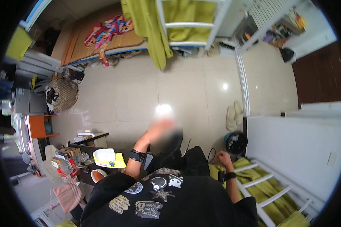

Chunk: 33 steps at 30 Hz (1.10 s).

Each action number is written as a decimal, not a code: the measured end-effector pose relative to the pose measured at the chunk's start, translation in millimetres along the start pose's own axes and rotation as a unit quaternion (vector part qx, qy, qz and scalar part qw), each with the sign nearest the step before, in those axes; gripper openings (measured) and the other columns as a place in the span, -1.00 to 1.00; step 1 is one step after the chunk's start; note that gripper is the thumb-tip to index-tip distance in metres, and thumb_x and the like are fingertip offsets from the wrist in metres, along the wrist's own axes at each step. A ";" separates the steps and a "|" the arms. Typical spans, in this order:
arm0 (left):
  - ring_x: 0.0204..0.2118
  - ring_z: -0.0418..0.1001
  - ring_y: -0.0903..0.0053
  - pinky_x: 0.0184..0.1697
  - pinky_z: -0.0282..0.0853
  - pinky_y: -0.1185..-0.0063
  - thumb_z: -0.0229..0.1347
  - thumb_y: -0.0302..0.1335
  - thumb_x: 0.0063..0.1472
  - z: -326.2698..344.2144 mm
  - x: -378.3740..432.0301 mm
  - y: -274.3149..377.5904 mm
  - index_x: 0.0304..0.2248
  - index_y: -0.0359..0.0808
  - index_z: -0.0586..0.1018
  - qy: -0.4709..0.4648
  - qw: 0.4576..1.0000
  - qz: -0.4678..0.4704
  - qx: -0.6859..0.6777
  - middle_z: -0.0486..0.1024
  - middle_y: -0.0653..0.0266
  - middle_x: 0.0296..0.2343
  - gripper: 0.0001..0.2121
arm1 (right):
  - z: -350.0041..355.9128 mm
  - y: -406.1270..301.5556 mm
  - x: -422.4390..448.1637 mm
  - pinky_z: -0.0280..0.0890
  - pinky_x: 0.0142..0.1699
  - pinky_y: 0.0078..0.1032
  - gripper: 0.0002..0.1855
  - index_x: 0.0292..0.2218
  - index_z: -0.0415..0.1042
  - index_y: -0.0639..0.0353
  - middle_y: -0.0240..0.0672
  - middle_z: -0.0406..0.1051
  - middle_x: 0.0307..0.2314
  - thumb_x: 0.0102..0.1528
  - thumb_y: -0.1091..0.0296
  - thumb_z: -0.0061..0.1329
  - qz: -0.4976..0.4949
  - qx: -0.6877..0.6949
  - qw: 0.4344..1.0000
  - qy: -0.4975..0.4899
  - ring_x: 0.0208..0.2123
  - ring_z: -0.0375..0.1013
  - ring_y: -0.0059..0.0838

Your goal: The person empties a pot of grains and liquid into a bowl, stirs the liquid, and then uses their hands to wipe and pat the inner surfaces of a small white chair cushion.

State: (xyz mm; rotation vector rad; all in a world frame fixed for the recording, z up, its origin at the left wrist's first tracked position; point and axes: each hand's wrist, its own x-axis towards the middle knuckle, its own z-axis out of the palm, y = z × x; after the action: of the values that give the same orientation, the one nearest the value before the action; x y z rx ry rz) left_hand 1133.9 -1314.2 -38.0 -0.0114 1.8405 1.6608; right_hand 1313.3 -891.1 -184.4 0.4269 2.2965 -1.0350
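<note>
My left hand (160,128) is held out in front of my lap, above the floor tiles. A blurred patch covers it, so its fingers and anything in them are hidden. A black band (137,156) circles the left wrist. Beside that forearm, a yellow tissue pack (116,161) with a white tissue pulled up lies on a dark table (86,177). My right hand (224,159) hangs out to the right with curled fingers, and I see nothing in it. Another black band (230,176) is on that wrist. Near it are a thin black cable loop (211,154) and a white bunk ladder (265,178).
On the table stand an orange-lined cup (98,176) and a plastic bottle (67,166). A black-lined waste bin (236,142) and pale slippers (234,116) are on the right. A woven bag (64,95) stands left. Across the floor is a bunk with a green curtain (156,37).
</note>
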 end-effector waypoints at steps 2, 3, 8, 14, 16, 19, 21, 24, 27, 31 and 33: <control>-0.06 0.39 0.46 0.09 0.19 0.53 -0.18 -0.54 0.27 -30.8 5.6 27.7 -0.40 -0.30 0.38 0.011 0.999 0.040 -0.032 0.49 0.19 -0.25 -0.88 | -5.8 -29.7 12.8 0.39 -0.26 -0.38 -0.82 -0.45 0.53 0.23 -0.16 0.52 -0.53 -0.05 0.45 -0.11 0.027 0.042 0.998 -0.027 -0.42 0.53 -0.24; -0.05 0.39 0.47 0.10 0.18 0.53 -0.17 -0.53 0.28 -41.7 1.6 34.9 -0.40 -0.29 0.37 0.007 0.996 0.061 -0.057 0.49 0.19 -0.25 -0.88 | -5.3 -44.5 16.7 0.39 -0.26 -0.38 -0.82 -0.45 0.53 0.23 -0.16 0.52 -0.53 -0.05 0.45 -0.11 0.022 0.030 0.999 -0.038 -0.42 0.53 -0.24; -0.06 0.39 0.46 0.07 0.22 0.50 -0.15 -0.58 0.23 -92.9 -14.5 78.8 -0.41 -0.31 0.40 0.023 0.991 0.106 -0.084 0.49 0.19 -0.21 -0.90 | -22.6 -129.5 67.4 0.37 -0.26 -0.49 -0.78 -0.34 0.53 0.33 -0.23 0.52 -0.51 0.04 0.42 -0.11 -0.038 -0.013 0.996 -0.083 -0.39 0.52 -0.44; -0.10 0.43 0.38 0.01 0.29 0.50 -0.13 -0.63 0.11 -169.2 -19.1 108.0 -0.39 -0.33 0.43 0.099 0.984 0.141 0.039 0.51 0.16 -0.22 -0.89 | -34.0 -255.8 149.6 0.36 -0.21 -0.54 -0.78 -0.25 0.46 0.33 -0.27 0.51 -0.36 0.05 0.51 -0.15 -0.096 0.029 0.984 -0.149 -0.32 0.50 -0.46; -0.11 0.44 0.34 0.00 0.30 0.49 -0.11 -0.63 0.11 -196.6 -19.5 123.7 -0.40 -0.33 0.43 0.134 0.978 0.155 0.049 0.52 0.17 -0.24 -0.90 | -34.8 -294.5 185.4 0.36 -0.21 -0.54 -0.78 -0.33 0.50 0.34 -0.26 0.52 -0.38 0.00 0.55 -0.17 -0.135 0.007 0.979 -0.153 -0.33 0.50 -0.45; -0.10 0.43 0.38 -0.02 0.31 0.48 -0.12 -0.63 0.11 -237.5 -19.7 142.4 -0.37 -0.32 0.42 0.165 0.978 0.119 0.038 0.51 0.20 -0.19 -0.88 | -29.2 -365.8 236.9 0.37 -0.21 -0.54 -0.79 -0.39 0.52 0.33 -0.25 0.52 -0.41 -0.01 0.58 -0.18 -0.178 -0.034 0.969 -0.169 -0.34 0.49 -0.44; -0.10 0.43 0.37 -0.04 0.32 0.47 -0.10 -0.65 0.10 -265.8 -22.3 148.5 -0.37 -0.31 0.42 0.202 0.972 0.083 0.088 0.52 0.22 -0.20 -0.88 | -20.3 -415.7 269.2 0.37 -0.21 -0.54 -0.78 -0.42 0.53 0.33 -0.25 0.52 -0.42 -0.02 0.58 -0.18 -0.203 -0.047 0.960 -0.188 -0.35 0.49 -0.43; -0.11 0.44 0.33 -0.05 0.32 0.46 -0.08 -0.66 0.08 -303.4 -45.6 161.4 -0.37 -0.31 0.42 0.248 0.961 0.087 0.081 0.52 0.18 -0.23 -0.88 | -14.1 -497.6 322.6 0.36 -0.21 -0.53 -0.80 -0.38 0.53 0.31 -0.25 0.51 -0.43 0.03 0.55 -0.17 -0.279 -0.080 0.930 -0.223 -0.35 0.49 -0.43; -0.17 0.45 0.29 -0.09 0.33 0.45 -0.05 -0.63 0.11 -326.6 -90.9 157.1 -0.35 -0.33 0.45 0.389 0.915 0.045 0.093 0.50 0.19 -0.34 -0.89 | 5.7 -583.4 359.7 0.35 -0.21 -0.53 -0.82 -0.33 0.52 0.21 -0.25 0.50 -0.44 0.11 0.51 -0.15 -0.375 -0.184 0.866 -0.275 -0.36 0.49 -0.44; -0.23 0.46 0.23 -0.12 0.35 0.46 -0.06 -0.67 0.07 -329.5 -152.5 153.0 -0.37 -0.39 0.45 0.501 0.860 -0.079 0.052 0.49 0.12 -0.37 -0.88 | 34.5 -712.7 385.4 0.33 -0.25 -0.53 -0.84 -0.38 0.48 0.24 -0.24 0.47 -0.45 0.04 0.58 -0.16 -0.435 -0.229 0.803 -0.337 -0.38 0.46 -0.39; -0.25 0.48 0.29 -0.16 0.37 0.49 -0.07 -0.68 0.06 -336.7 -164.8 156.8 -0.37 -0.40 0.46 0.547 0.831 -0.098 0.029 0.51 0.13 -0.37 -0.87 | 56.7 -779.7 388.1 0.32 -0.28 -0.52 -0.85 -0.41 0.46 0.27 -0.24 0.45 -0.46 0.01 0.61 -0.16 -0.440 -0.254 0.779 -0.368 -0.39 0.45 -0.38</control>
State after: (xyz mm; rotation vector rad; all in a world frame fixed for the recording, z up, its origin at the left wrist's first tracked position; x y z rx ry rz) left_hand 1046.3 -1650.6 172.4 -1.3299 2.5320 1.5318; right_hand 641.6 -1419.7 -7.7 -1.1827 1.8435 -0.6787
